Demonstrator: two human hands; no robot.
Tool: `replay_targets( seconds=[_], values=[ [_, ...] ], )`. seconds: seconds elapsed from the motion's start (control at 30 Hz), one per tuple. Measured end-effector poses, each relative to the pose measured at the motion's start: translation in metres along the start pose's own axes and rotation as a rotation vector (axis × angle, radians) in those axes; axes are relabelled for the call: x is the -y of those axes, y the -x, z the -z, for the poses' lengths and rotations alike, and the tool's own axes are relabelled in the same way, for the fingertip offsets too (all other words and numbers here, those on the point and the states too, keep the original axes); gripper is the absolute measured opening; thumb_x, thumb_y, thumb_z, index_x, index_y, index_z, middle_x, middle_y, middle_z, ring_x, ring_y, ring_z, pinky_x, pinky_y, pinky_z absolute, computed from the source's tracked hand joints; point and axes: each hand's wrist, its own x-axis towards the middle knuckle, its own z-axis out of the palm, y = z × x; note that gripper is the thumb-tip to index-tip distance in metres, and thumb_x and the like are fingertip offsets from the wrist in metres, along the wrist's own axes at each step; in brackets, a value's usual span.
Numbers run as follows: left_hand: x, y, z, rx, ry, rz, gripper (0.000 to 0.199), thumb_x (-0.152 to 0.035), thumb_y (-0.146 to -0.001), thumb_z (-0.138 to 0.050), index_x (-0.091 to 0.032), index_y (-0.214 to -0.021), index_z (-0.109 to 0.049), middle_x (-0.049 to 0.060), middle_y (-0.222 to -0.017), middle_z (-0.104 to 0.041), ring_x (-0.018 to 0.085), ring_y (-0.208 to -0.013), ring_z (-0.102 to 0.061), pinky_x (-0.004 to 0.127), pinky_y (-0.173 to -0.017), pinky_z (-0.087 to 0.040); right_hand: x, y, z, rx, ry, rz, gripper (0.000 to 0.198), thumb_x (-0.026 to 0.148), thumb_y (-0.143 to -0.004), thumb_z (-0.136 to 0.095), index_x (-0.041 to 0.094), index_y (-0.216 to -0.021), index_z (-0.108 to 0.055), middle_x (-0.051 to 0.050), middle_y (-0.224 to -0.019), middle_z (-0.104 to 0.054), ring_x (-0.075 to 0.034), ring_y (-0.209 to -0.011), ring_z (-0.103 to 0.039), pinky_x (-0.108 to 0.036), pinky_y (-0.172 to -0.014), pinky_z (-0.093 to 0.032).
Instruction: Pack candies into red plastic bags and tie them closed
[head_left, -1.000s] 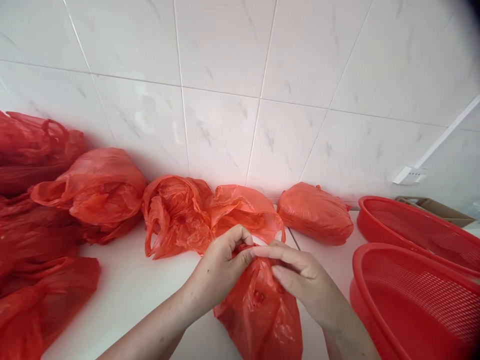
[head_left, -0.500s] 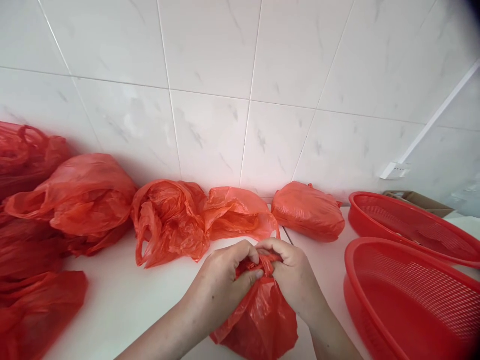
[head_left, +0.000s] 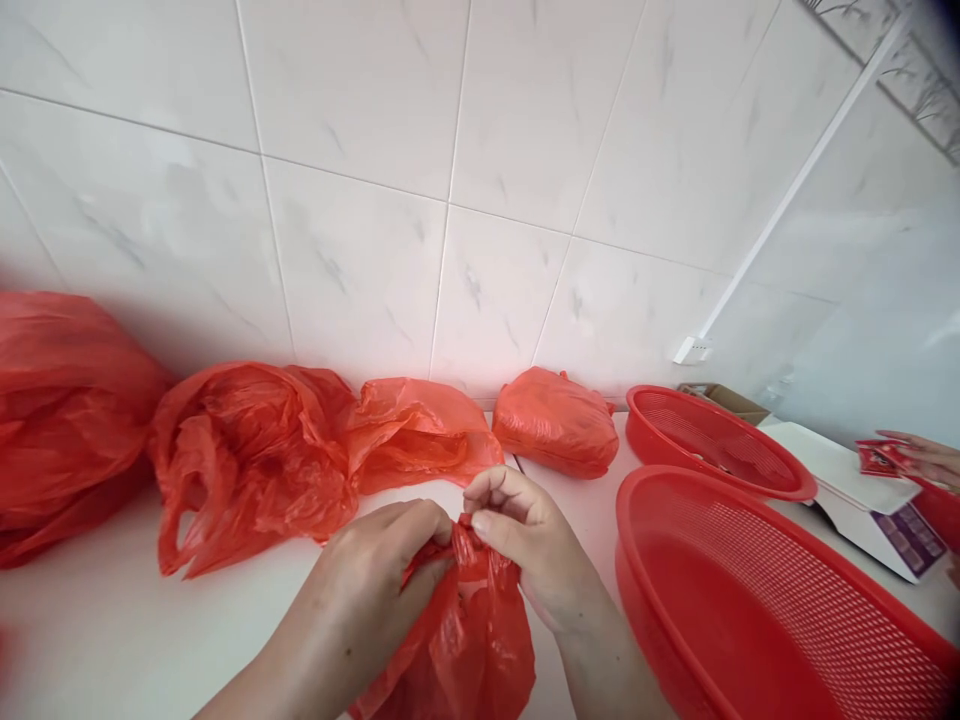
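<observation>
A: Head view. What's different from a moment ago?

B: Half a second back both hands were bunched tight over the top of the red bag (head_left: pixel 457 640). Now the right hand (head_left: pixel 525 545) has lifted a little, pinching the bag's gathered neck between thumb and fingertips, while the left hand (head_left: pixel 375 570) is clenched on the plastic just beside it. The view has also swung right, so a scale (head_left: pixel 862 490) and another person's hand (head_left: pixel 926 458) show at the far edge.

A: Meaning?

B: I'd judge the neck is being worked at, the knot not finished.

A: Where's the bag relative to the grip?

B: It hangs directly under both hands, resting on the white surface (head_left: pixel 112 630), just left of the near red basket (head_left: pixel 750 600). Other red bags (head_left: pixel 247 460) lie behind it along the wall.
</observation>
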Motion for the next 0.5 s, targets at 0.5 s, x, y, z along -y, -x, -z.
replay_targets(
  seconds=[0.5],
  values=[
    [0.007, 0.075, 0.033, 0.41, 0.265, 0.161, 0.027, -0.004, -0.071, -0.07, -0.019, -0.067, -0.048, -0.004, -0.081, -0.056, 0.011, -0.073, -0.051, 0.021, -0.065, -0.04, -0.095, -0.05, 0.067, -0.535, 0.923, 0.144, 0.018, 0.032, -0.074, -0.044, 0.023, -0.075, -0.059, -0.003, -0.081, -0.065, -0.02, -0.077, -0.058, -0.031, -0.073, -0.042]
  ],
)
